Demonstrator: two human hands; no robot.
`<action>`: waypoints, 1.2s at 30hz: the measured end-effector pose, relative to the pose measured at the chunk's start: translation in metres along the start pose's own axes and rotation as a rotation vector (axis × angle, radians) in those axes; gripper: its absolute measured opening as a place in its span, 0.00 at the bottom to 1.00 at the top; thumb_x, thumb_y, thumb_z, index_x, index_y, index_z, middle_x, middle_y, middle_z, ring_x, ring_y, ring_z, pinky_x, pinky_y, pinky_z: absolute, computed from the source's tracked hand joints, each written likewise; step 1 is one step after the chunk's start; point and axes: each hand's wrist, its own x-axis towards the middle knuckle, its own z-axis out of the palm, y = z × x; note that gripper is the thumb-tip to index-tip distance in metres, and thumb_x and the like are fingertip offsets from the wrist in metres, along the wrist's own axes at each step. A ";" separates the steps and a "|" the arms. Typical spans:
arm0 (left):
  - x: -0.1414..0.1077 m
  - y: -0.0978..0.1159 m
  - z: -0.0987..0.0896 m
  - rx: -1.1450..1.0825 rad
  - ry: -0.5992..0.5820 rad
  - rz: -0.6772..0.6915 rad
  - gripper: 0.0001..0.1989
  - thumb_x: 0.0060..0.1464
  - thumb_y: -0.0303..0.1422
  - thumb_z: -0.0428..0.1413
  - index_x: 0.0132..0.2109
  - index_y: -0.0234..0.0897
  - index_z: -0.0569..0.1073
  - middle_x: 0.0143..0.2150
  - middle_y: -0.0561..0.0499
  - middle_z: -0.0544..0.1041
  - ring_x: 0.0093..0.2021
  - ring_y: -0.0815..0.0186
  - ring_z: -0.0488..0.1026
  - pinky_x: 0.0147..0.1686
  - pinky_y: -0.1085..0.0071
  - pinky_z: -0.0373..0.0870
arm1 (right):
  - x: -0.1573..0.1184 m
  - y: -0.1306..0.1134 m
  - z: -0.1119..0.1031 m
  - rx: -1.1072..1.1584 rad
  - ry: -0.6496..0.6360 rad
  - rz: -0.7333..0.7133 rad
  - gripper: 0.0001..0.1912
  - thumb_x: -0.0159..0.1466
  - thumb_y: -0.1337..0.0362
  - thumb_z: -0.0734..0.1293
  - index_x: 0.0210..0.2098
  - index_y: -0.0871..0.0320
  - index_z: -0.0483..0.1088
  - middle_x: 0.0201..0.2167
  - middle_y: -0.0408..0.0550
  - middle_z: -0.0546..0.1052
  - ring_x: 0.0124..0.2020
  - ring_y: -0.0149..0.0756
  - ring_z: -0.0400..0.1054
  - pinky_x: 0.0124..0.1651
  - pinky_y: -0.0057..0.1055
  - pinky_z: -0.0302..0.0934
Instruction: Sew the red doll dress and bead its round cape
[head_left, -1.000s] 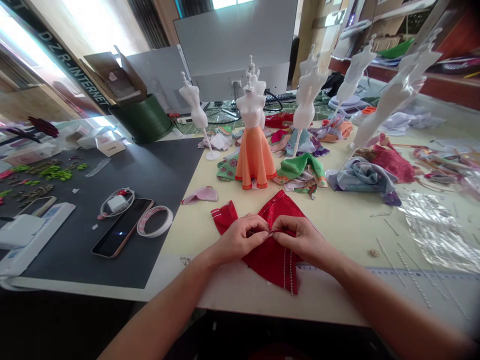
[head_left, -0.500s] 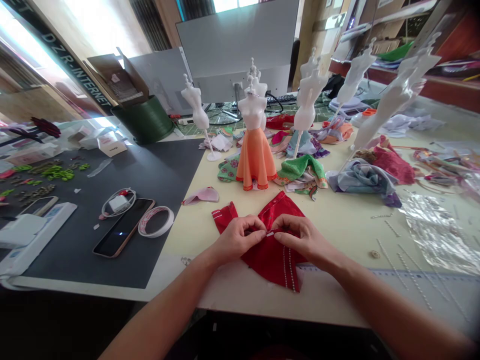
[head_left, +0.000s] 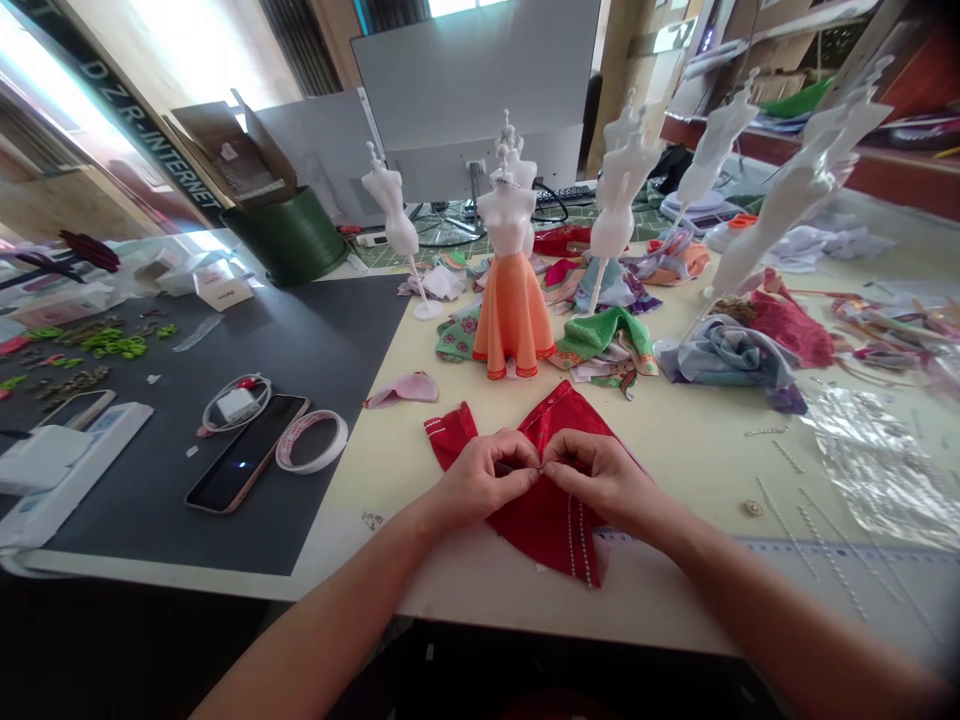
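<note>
A small red doll garment (head_left: pixel 529 525) with double rows of silvery beads lies spread on the cream tabletop in front of me. My left hand (head_left: pixel 487 475) pinches its upper edge from the left between thumb and forefinger. From the right, my right hand (head_left: pixel 589 465) pinches the same edge, its fingertips meeting those of the left. The fingers hide the exact spot being held. Just beyond stands a small white mannequin (head_left: pixel 507 215) wearing an orange skirt (head_left: pixel 512 315).
Several bare mannequins, one of them at left (head_left: pixel 391 205), stand behind, among fabric scraps (head_left: pixel 609 340). A phone (head_left: pixel 247 455) and a tape roll (head_left: pixel 312 441) lie left on a dark mat (head_left: pixel 337 330). Bead strands (head_left: pixel 825 550), silvery film (head_left: pixel 874 455) and a ruler (head_left: pixel 772 548) are at right.
My fingertips have come together, and the small white piece seen between them earlier no longer shows. The right hand has shifted slightly on the red garment.
</note>
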 end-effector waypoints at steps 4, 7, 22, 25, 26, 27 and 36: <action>0.001 0.000 0.000 -0.007 0.020 0.016 0.04 0.51 0.25 0.52 0.32 0.34 0.71 0.34 0.51 0.71 0.37 0.68 0.68 0.39 0.72 0.64 | -0.001 0.003 0.000 -0.005 -0.007 0.009 0.06 0.61 0.65 0.60 0.27 0.59 0.64 0.23 0.39 0.62 0.23 0.26 0.53 0.24 0.24 0.48; 0.001 0.000 0.000 0.002 0.028 0.004 0.04 0.52 0.26 0.53 0.33 0.34 0.72 0.35 0.50 0.72 0.38 0.67 0.68 0.41 0.72 0.64 | 0.000 0.003 0.000 -0.007 -0.002 0.007 0.07 0.60 0.64 0.61 0.27 0.59 0.64 0.23 0.39 0.63 0.23 0.26 0.54 0.24 0.24 0.49; 0.000 0.005 0.000 -0.167 0.066 -0.143 0.05 0.51 0.30 0.56 0.32 0.32 0.71 0.31 0.52 0.70 0.32 0.71 0.65 0.31 0.76 0.61 | 0.004 0.003 0.000 0.088 0.090 0.018 0.06 0.59 0.63 0.63 0.29 0.59 0.67 0.26 0.42 0.69 0.26 0.29 0.62 0.28 0.25 0.57; 0.000 0.002 0.000 -0.281 0.089 -0.200 0.07 0.51 0.33 0.57 0.32 0.32 0.70 0.30 0.53 0.69 0.30 0.72 0.64 0.29 0.77 0.61 | 0.004 0.001 -0.004 0.102 0.187 -0.035 0.07 0.59 0.62 0.64 0.36 0.58 0.68 0.34 0.46 0.73 0.35 0.34 0.67 0.35 0.29 0.62; 0.000 0.002 0.000 -0.304 0.096 -0.207 0.07 0.50 0.33 0.57 0.32 0.32 0.70 0.30 0.53 0.69 0.29 0.72 0.64 0.29 0.77 0.60 | 0.003 0.001 -0.005 0.065 0.251 -0.079 0.06 0.60 0.63 0.64 0.37 0.57 0.68 0.35 0.46 0.73 0.37 0.35 0.67 0.38 0.31 0.62; -0.001 0.001 0.000 -0.313 0.098 -0.207 0.08 0.50 0.34 0.58 0.32 0.32 0.70 0.30 0.52 0.69 0.30 0.72 0.64 0.29 0.77 0.60 | 0.002 0.000 -0.006 0.004 0.319 -0.142 0.05 0.60 0.64 0.64 0.36 0.57 0.68 0.35 0.46 0.73 0.38 0.36 0.67 0.40 0.32 0.62; 0.000 0.001 -0.002 -0.181 0.076 -0.136 0.08 0.52 0.35 0.57 0.32 0.32 0.71 0.31 0.51 0.70 0.32 0.71 0.64 0.31 0.76 0.60 | -0.006 0.002 0.006 -0.465 0.283 -0.488 0.06 0.61 0.71 0.61 0.32 0.57 0.68 0.30 0.48 0.71 0.33 0.36 0.64 0.35 0.33 0.60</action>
